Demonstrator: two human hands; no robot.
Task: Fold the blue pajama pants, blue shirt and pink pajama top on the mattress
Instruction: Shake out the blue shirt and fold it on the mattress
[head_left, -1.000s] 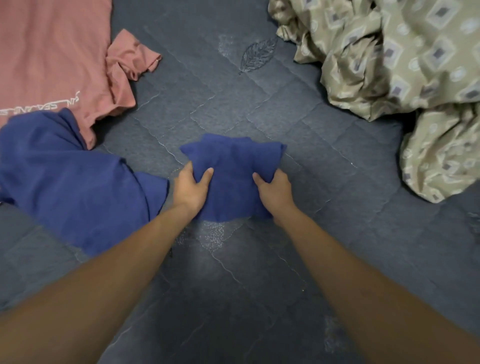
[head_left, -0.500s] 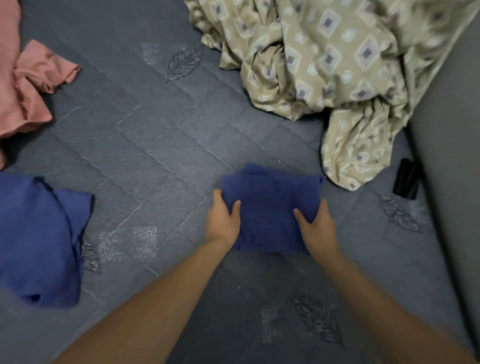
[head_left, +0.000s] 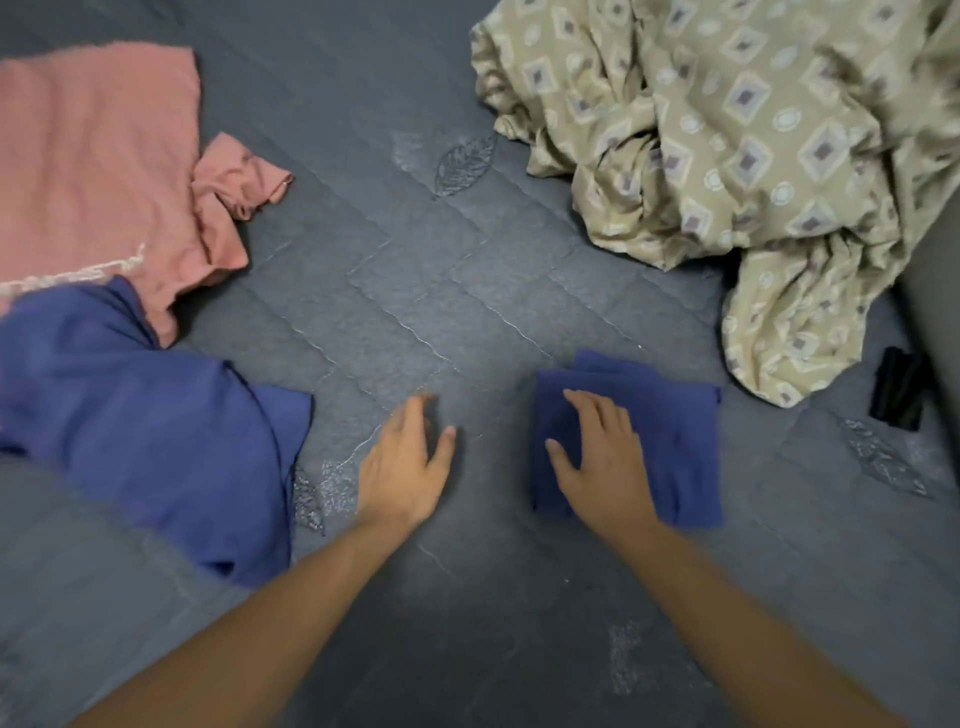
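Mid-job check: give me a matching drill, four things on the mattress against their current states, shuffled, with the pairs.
Things:
1. folded blue garment
2. loose blue garment
3. pink pajama top
4. left hand

States:
A. open above bare mattress, holding nothing
B. unfolded, far left
C. under the right hand
D. crumpled, overlapping the pink one

Pairs: 1-C, 2-D, 3-B, 4-A
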